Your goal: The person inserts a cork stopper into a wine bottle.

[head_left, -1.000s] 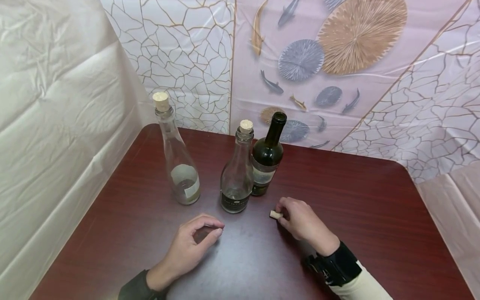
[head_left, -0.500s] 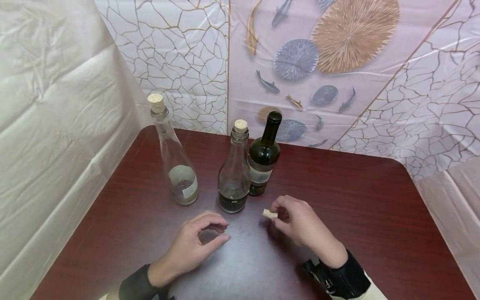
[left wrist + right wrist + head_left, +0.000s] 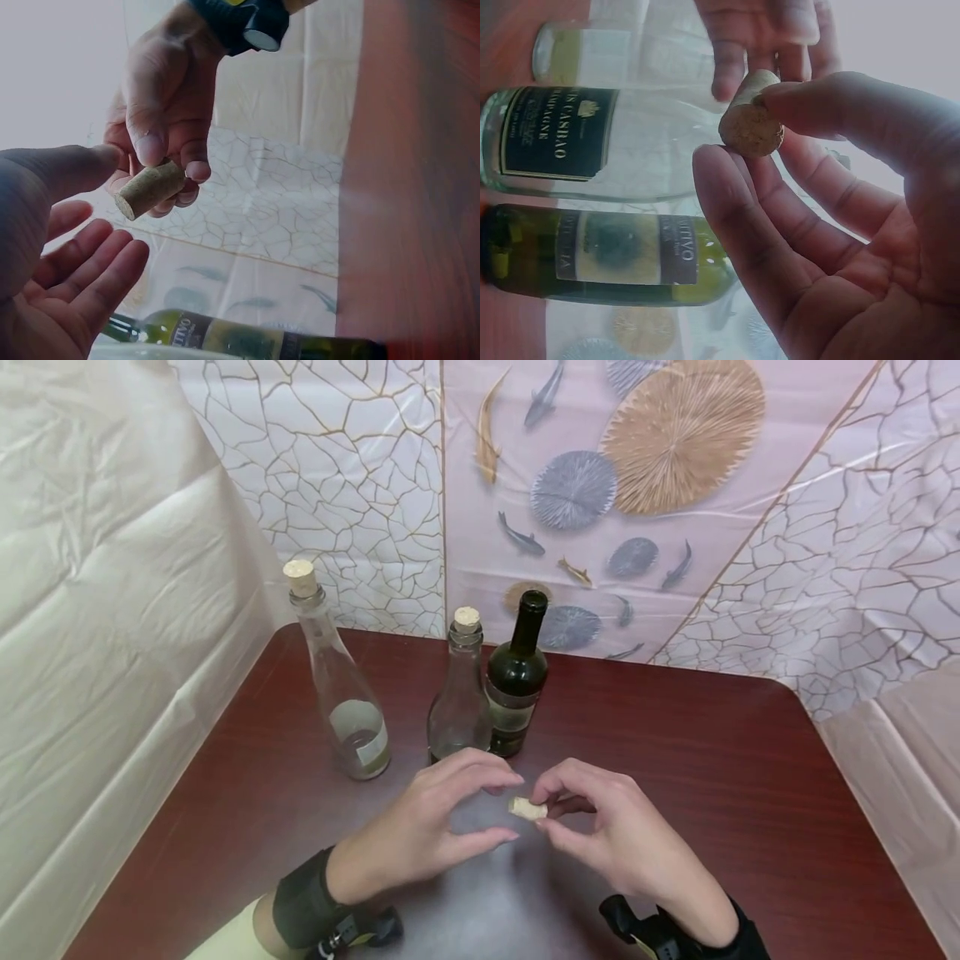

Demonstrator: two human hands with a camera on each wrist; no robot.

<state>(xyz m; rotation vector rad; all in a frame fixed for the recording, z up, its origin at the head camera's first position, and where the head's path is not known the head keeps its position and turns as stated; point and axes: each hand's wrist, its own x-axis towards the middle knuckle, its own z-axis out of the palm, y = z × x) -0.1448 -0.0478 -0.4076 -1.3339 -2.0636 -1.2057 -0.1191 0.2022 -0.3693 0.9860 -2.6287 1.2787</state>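
My right hand [image 3: 600, 818] pinches a pale cork [image 3: 528, 809] between thumb and fingertips, above the table. The cork points left, toward my left hand [image 3: 442, 818], whose thumb and fingers are spread apart with nothing between them. In the left wrist view the cork [image 3: 150, 189] hangs just off the left fingertips. Behind the hands stands a clear bottle [image 3: 459, 702] with a cork in its mouth; my left hand hides its base. Beside it is a dark green wine bottle [image 3: 517, 672] with an uncovered mouth.
Another clear bottle [image 3: 341, 693], corked, stands at the left on the dark red table [image 3: 660, 718]. A patterned sheet [image 3: 360, 485] hangs behind the table's back edge, and a plain pale sheet [image 3: 112, 610] lines the left side.
My right hand has lifted the cork off the table and brought it left. My left hand has moved right and up toward it, its fingers spreading wider. The bottles stay standing in place.
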